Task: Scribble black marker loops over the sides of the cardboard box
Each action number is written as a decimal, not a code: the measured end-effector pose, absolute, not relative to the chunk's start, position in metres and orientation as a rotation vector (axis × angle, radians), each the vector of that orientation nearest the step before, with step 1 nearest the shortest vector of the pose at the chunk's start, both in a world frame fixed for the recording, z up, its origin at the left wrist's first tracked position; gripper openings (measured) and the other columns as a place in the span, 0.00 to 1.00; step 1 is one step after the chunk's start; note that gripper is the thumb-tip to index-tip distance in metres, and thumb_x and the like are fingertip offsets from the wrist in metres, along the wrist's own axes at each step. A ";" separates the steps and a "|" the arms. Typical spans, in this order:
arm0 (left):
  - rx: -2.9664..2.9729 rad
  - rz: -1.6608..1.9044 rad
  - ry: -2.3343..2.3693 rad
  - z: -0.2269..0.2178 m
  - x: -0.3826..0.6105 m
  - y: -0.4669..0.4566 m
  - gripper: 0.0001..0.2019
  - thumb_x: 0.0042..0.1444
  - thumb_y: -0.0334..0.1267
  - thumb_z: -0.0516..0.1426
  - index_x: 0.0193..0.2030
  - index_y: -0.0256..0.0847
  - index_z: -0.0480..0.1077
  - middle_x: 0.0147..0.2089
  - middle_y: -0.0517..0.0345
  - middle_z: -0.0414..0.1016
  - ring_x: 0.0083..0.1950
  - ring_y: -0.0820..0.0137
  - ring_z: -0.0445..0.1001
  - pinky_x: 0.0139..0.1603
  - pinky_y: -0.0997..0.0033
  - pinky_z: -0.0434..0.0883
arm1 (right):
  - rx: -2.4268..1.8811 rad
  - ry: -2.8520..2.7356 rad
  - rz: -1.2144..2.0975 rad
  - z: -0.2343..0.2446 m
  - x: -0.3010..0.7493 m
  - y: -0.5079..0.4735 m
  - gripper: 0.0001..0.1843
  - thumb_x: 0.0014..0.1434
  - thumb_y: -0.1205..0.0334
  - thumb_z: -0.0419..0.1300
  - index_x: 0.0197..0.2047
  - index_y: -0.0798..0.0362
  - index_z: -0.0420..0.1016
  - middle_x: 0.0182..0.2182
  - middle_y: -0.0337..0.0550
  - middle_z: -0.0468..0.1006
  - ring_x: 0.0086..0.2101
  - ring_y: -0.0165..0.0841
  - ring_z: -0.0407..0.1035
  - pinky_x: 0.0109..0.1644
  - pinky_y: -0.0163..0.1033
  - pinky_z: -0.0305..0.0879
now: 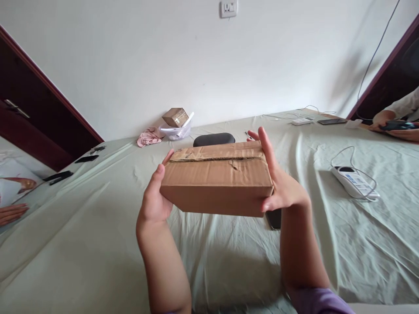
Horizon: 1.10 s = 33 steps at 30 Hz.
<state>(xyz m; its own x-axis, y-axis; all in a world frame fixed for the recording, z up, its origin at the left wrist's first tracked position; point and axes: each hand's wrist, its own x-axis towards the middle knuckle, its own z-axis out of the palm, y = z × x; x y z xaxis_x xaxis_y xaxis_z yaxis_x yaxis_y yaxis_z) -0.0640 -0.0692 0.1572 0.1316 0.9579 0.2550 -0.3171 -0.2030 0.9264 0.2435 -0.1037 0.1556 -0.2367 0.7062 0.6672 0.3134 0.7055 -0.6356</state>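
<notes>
The cardboard box (218,179) is clasped between both hands, held clear above the sheet-covered table (81,244). The left hand (155,198) is pressed flat against the box's 9 o'clock end, thumb laid along the near edge; the right hand (278,181) is spread over the 3 o'clock end, fingers stretched up the side and the thumb tucked under the near corner. Neither hand is closed round anything; the hold is kept by inward pressure alone.

The box is judged light and fairly stiff, though its top seam is torn and creased, so the flaps would likely give if squeezed there. The plain card is not expected to be slippery. The short ends and lower corners are judged the soundest places for a hold.

Directly below the box a dark phone (274,218) is partly seen at 5 o'clock. A dark case (214,139) lies at 12 o'clock beyond the box, and a white power strip (355,182) with its cable at 3 o'clock. Open cloth is seen toward 6 and 8 o'clock, while another person's hands (397,126) are kept far off at 2 o'clock.
</notes>
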 end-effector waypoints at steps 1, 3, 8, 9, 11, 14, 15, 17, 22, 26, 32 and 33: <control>1.221 1.377 0.712 0.156 -0.066 -0.068 0.40 0.66 0.68 0.56 0.78 0.49 0.65 0.76 0.51 0.71 0.81 0.42 0.61 0.80 0.41 0.65 | -0.819 -1.820 0.438 0.158 0.241 -0.109 0.84 0.36 0.20 0.75 0.85 0.33 0.34 0.82 0.39 0.44 0.79 0.64 0.40 0.81 0.69 0.46; 1.304 1.373 0.624 0.153 -0.071 -0.067 0.45 0.62 0.74 0.57 0.78 0.50 0.64 0.78 0.51 0.67 0.82 0.40 0.58 0.80 0.40 0.64 | -0.841 -1.759 0.433 0.161 0.238 -0.114 0.81 0.40 0.22 0.75 0.84 0.31 0.32 0.82 0.39 0.47 0.77 0.62 0.47 0.80 0.68 0.53; 1.711 1.231 0.460 0.146 -0.090 -0.065 0.65 0.41 0.61 0.78 0.82 0.64 0.51 0.84 0.55 0.54 0.84 0.37 0.53 0.81 0.35 0.61 | -0.853 -1.617 0.483 0.158 0.241 -0.105 0.83 0.38 0.13 0.65 0.84 0.32 0.25 0.79 0.43 0.55 0.75 0.62 0.54 0.76 0.66 0.60; 1.754 1.224 0.462 0.146 -0.092 -0.066 0.66 0.40 0.56 0.79 0.83 0.65 0.49 0.85 0.55 0.53 0.83 0.37 0.53 0.81 0.34 0.60 | -0.855 -1.609 0.488 0.157 0.242 -0.102 0.84 0.37 0.11 0.64 0.84 0.32 0.24 0.78 0.43 0.56 0.75 0.63 0.53 0.76 0.67 0.60; 1.792 1.240 0.485 0.148 -0.094 -0.068 0.66 0.40 0.52 0.80 0.83 0.65 0.49 0.85 0.55 0.52 0.82 0.38 0.55 0.81 0.33 0.60 | -0.855 -1.611 0.492 0.155 0.245 -0.099 0.84 0.37 0.11 0.64 0.84 0.31 0.23 0.78 0.44 0.58 0.76 0.64 0.51 0.76 0.69 0.59; 1.780 1.261 0.493 0.153 -0.091 -0.073 0.64 0.44 0.48 0.79 0.83 0.65 0.49 0.83 0.55 0.55 0.81 0.40 0.60 0.81 0.35 0.61 | -0.826 -1.630 0.492 0.154 0.245 -0.097 0.82 0.38 0.11 0.64 0.84 0.30 0.25 0.79 0.42 0.56 0.77 0.64 0.48 0.76 0.70 0.58; 1.768 1.271 0.486 0.154 -0.089 -0.074 0.63 0.45 0.48 0.78 0.83 0.64 0.48 0.83 0.55 0.56 0.81 0.41 0.60 0.81 0.36 0.61 | -0.814 -1.634 0.492 0.154 0.245 -0.097 0.82 0.38 0.11 0.64 0.84 0.30 0.26 0.79 0.41 0.55 0.77 0.64 0.48 0.76 0.70 0.58; 1.756 1.284 0.475 0.156 -0.086 -0.076 0.63 0.46 0.48 0.77 0.83 0.63 0.47 0.83 0.55 0.56 0.80 0.41 0.61 0.80 0.36 0.63 | -0.802 -1.636 0.492 0.154 0.244 -0.097 0.81 0.39 0.12 0.64 0.84 0.30 0.27 0.80 0.41 0.53 0.77 0.63 0.50 0.76 0.69 0.59; 1.771 1.399 0.510 0.154 -0.085 -0.070 0.64 0.45 0.48 0.77 0.83 0.67 0.46 0.78 0.58 0.65 0.79 0.45 0.63 0.80 0.41 0.65 | -0.837 -1.612 0.488 0.155 0.241 -0.099 0.78 0.43 0.13 0.64 0.84 0.29 0.26 0.82 0.37 0.49 0.76 0.62 0.52 0.78 0.68 0.57; 1.720 1.699 0.478 0.148 -0.074 -0.057 0.63 0.45 0.56 0.76 0.81 0.75 0.43 0.81 0.68 0.59 0.83 0.49 0.57 0.80 0.44 0.66 | -0.819 -1.579 0.510 0.149 0.237 -0.093 0.76 0.48 0.20 0.70 0.85 0.35 0.32 0.79 0.45 0.56 0.78 0.63 0.48 0.80 0.68 0.53; 1.873 1.239 0.527 0.134 -0.071 -0.032 0.63 0.44 0.47 0.79 0.82 0.63 0.48 0.86 0.53 0.45 0.86 0.43 0.48 0.83 0.36 0.54 | -0.771 -1.498 0.509 0.144 0.238 -0.083 0.73 0.46 0.18 0.68 0.84 0.38 0.42 0.74 0.49 0.67 0.77 0.61 0.52 0.80 0.66 0.57; 1.915 1.083 0.584 0.132 -0.075 -0.029 0.64 0.44 0.45 0.80 0.82 0.62 0.49 0.87 0.51 0.42 0.86 0.41 0.44 0.83 0.33 0.52 | -0.764 -1.507 0.524 0.146 0.240 -0.085 0.73 0.46 0.20 0.70 0.84 0.37 0.43 0.74 0.48 0.67 0.77 0.60 0.52 0.79 0.66 0.58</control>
